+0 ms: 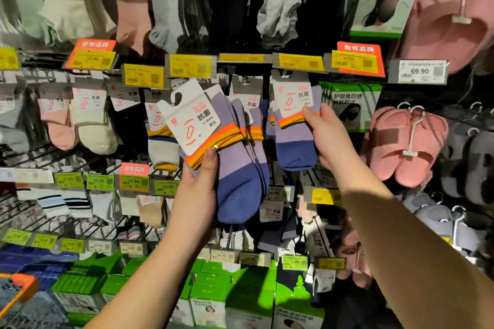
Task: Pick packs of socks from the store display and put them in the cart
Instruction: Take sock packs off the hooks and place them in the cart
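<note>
Two hands [196, 189] [324, 133] gripping purple sock packs [230, 157] [294, 136].

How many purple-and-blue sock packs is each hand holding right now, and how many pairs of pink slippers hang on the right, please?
Purple-and-blue sock pack in left hand: 1
Purple-and-blue sock pack gripped by right hand, on its hook: 1
Pink slipper pairs: 2
Total: 4

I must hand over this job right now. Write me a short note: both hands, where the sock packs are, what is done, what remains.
Left hand grips a purple-and-blue sock pack, off its hook.
Right hand pinches a matching pack at the display, apparently on its peg.
Done: one pack taken down.
Left: free the second pack, put both in the cart, which is out of view.
</note>
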A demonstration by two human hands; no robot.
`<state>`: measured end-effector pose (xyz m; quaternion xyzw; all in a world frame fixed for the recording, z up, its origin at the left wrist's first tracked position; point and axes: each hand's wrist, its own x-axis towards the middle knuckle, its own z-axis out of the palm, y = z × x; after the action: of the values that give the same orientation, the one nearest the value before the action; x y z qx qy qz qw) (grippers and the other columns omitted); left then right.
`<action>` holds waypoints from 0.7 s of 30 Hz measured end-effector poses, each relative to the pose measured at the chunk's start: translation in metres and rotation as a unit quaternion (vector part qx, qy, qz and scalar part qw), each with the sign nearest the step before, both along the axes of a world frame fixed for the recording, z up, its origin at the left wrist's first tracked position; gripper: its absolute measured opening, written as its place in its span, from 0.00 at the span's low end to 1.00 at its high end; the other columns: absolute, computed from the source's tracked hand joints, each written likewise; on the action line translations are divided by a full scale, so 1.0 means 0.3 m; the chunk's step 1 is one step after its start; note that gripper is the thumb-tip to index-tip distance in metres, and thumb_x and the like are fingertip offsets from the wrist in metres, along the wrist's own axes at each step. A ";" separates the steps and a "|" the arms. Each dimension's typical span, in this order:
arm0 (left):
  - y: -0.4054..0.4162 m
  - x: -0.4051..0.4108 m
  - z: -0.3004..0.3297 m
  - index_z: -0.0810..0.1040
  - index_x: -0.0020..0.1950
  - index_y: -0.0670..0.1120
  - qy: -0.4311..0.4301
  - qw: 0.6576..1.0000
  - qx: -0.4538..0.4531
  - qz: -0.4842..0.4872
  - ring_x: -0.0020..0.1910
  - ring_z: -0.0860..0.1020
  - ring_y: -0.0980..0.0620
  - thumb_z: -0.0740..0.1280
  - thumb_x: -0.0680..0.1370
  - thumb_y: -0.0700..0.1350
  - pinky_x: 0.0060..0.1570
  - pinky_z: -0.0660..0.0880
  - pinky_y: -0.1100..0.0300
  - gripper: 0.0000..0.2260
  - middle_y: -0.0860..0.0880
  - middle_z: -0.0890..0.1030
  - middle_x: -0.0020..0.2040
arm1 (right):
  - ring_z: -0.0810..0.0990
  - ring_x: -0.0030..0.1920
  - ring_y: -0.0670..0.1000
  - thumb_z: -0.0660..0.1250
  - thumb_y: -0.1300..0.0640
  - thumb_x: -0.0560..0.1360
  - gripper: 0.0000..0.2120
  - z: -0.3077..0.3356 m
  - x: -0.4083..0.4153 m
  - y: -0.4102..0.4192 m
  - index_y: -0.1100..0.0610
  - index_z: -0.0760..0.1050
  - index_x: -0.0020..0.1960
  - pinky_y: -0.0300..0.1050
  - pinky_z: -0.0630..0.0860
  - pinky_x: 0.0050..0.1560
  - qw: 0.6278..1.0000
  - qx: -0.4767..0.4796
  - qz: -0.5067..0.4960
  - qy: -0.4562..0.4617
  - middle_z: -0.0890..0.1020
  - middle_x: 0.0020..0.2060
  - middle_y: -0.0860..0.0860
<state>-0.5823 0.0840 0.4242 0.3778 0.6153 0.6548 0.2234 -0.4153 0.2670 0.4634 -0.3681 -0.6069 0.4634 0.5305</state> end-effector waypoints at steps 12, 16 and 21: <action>-0.015 -0.020 0.001 0.71 0.71 0.57 0.002 0.999 0.032 0.003 0.58 0.77 0.63 0.58 0.75 0.73 0.54 0.72 0.62 0.30 0.71 0.79 0.53 | 0.85 0.52 0.53 0.63 0.54 0.83 0.06 -0.025 -0.016 0.040 0.52 0.75 0.59 0.54 0.80 0.53 0.996 -0.071 -0.004 0.048 0.84 0.53 0.51; -0.012 -0.025 0.003 0.71 0.73 0.56 0.005 1.000 0.028 0.012 0.53 0.77 0.66 0.57 0.75 0.72 0.49 0.70 0.70 0.32 0.72 0.79 0.49 | 0.84 0.52 0.54 0.64 0.51 0.82 0.07 -0.034 -0.037 0.080 0.52 0.74 0.58 0.55 0.80 0.54 0.997 -0.068 -0.034 0.005 0.84 0.53 0.52; -0.010 -0.007 0.013 0.69 0.75 0.54 0.008 1.000 0.017 0.007 0.57 0.74 0.58 0.54 0.73 0.67 0.39 0.63 0.81 0.32 0.69 0.75 0.52 | 0.75 0.47 0.53 0.66 0.46 0.80 0.18 -0.030 -0.079 0.145 0.58 0.66 0.58 0.46 0.69 0.45 0.987 -0.055 -0.120 -0.087 0.76 0.48 0.52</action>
<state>-0.5845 0.0810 0.4281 0.3825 0.6082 0.6638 0.2078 -0.4389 0.3106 0.4544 -0.5056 -0.5756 0.3951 0.5070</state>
